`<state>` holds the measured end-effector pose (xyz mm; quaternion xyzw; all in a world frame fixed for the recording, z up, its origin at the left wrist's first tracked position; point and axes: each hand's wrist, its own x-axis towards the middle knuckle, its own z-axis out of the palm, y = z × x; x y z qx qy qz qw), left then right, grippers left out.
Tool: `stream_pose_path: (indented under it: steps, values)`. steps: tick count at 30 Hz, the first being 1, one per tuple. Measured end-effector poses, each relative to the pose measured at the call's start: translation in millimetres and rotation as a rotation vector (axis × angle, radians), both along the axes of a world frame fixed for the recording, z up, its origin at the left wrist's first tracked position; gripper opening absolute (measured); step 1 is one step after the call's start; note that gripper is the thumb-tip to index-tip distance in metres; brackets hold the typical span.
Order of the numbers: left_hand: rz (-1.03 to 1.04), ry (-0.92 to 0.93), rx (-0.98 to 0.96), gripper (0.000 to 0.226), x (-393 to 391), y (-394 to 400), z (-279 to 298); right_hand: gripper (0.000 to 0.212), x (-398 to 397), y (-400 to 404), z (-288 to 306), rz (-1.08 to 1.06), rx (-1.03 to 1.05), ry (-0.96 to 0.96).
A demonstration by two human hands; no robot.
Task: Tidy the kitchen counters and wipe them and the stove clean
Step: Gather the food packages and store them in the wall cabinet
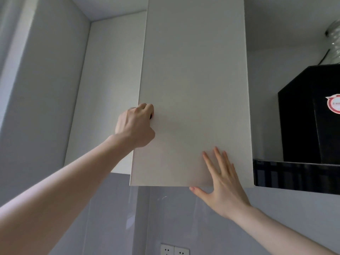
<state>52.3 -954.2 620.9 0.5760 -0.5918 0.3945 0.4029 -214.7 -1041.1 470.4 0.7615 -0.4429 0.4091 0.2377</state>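
At the far left a pale grey wall (36, 89) runs up to the ceiling, and next to it stands the white side panel (108, 89) of a wall cabinet. The left hand (135, 125) is raised to the cabinet door (193, 80), near the door's left edge and about two thirds of the way down. Its grip is pressed together, the fingers curled round a small dark knob (151, 116), of which only a sliver shows past the knuckles. The door's left edge stands slightly proud of the side panel, so whether it is fully closed I cannot tell.

The door itself is plain, glossy and white, hanging above a grey backsplash (165, 218). Low on that backsplash sit two white wall sockets (174, 250), side by side at the bottom of the view.

The right hand (220, 183) lies flat on the door's lower right corner. Its grip is spread, the fingers straight and pointing up on the panel, the thumb stretched out to the left just under the door's bottom edge.

Right of the door is a black range hood (303, 116), with a glossy black band along its foot and a round red and white sticker (334, 106) on its face. Above it a ribbed silvery duct (334, 45) rises out of view. No worktop or stove shows from here.
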Motion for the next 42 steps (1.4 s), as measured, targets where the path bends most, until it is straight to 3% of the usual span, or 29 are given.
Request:
stream_pose_path:
  steps: [5,13,19,24,28,34,39,42]
  values:
    - [0.026,-0.048,-0.107,0.025,-14,22,-2,0.096,5,18,-1,0.171,0.019,-0.115]
    - [0.092,-0.173,-0.209,0.020,-53,79,-2,0.081,31,66,2,0.382,-0.015,-0.139]
    - [0.126,-0.253,-0.243,0.021,-95,120,-3,0.070,4,98,12,0.514,0.000,-0.229]
    - [0.100,-0.267,-0.228,0.011,-125,147,0,0.066,-30,121,17,0.581,0.067,-0.215]
    - [0.072,-0.272,-0.213,0.018,-153,166,1,0.066,-56,144,19,0.600,0.077,-0.197]
    - [-0.074,-0.321,-0.239,0.025,-198,188,7,0.063,-91,188,20,0.670,0.120,-0.222]
    - [-0.487,-0.309,-0.276,0.036,-213,192,4,0.057,-116,214,17,0.711,0.146,-0.266]
    - [-0.623,-0.259,-0.229,0.035,-219,196,-3,0.058,-130,230,11,0.729,0.177,-0.250]
